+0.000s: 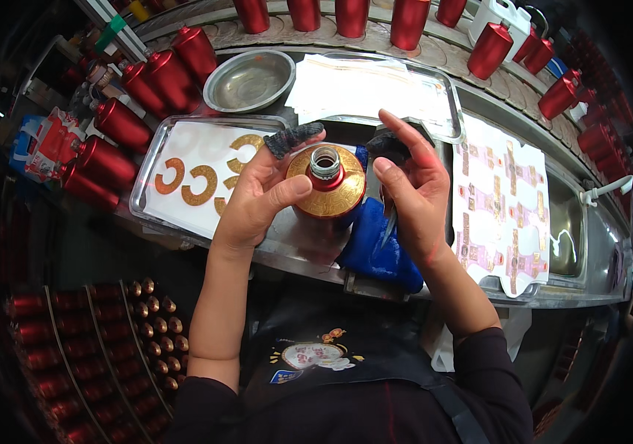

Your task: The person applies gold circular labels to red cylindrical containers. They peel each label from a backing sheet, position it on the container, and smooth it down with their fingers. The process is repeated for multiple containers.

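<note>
Bottle (326, 185) stands upright on the blue cloth (376, 255), between both hands. Risk: gold collar label creases or sets crooked if the thumb pushes unevenly; bottle could tip off the cloth. Left hand (261, 194) cups the bottle's left side, thumb pressed on the shoulder. Right hand (413, 196) sits right of the bottle, fingers loosely curled around thin tweezers (390, 222).

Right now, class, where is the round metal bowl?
In the head view, the round metal bowl sits upper left of centre, behind the tray of gold C-shaped labels and beside the red bottles.
</note>
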Tool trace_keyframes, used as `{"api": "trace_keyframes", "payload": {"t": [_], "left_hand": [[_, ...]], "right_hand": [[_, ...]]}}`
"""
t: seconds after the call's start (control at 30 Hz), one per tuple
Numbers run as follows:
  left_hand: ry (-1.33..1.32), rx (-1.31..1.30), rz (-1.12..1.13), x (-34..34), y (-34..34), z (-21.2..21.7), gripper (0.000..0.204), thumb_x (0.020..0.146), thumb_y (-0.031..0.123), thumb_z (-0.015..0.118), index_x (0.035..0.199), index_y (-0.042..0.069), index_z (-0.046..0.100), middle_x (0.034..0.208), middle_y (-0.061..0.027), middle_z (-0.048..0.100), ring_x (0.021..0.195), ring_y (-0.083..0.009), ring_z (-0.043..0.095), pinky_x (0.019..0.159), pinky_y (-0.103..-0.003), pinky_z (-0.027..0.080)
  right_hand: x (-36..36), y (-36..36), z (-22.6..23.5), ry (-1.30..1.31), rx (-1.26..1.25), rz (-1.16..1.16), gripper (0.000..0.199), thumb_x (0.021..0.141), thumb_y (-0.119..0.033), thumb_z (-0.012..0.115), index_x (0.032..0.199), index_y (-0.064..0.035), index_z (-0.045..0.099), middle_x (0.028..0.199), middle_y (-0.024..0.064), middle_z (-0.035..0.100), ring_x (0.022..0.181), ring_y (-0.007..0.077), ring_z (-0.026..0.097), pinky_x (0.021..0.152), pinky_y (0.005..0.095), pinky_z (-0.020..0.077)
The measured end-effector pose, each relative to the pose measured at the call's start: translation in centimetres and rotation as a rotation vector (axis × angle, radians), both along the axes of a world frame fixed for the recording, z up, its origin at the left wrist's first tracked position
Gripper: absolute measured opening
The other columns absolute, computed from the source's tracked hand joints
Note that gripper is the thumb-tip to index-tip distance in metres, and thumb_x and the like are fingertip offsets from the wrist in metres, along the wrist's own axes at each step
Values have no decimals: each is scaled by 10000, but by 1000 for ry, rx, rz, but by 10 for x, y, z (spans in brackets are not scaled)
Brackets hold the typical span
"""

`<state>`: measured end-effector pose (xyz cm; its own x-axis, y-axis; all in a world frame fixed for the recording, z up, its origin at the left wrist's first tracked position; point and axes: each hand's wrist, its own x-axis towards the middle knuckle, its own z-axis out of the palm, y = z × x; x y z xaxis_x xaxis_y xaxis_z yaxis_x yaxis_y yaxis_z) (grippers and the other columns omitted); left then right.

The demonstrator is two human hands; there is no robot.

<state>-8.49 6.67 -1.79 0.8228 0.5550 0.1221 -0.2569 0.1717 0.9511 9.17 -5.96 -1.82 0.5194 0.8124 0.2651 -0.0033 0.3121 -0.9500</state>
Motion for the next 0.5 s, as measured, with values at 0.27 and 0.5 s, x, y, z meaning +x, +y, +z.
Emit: {"api": "trace_keyframes", "payload": {"t": [0.27,0.5], "left_hand": [[27,91,86,2,-16,3,500,886,164,751,1343,53,580,1273,-58,632,1188,-161,595,1048,-339,462],[69,137,136,6,-22,9,523,877,140,752,1352,20,570,1252,-71,635,1166,-158,601,1030,-332,474]], "right_hand": [[-1,0,1,-82,-169,174,388,954,-167,659,1311,-17,630,1113,27,651,675,5,558,651,168,442],[0,-8,8,-81,-161,177,435,918,-149,678,1328,-15,622,1089,24,557,586,-9,424,531,162,339]]}}
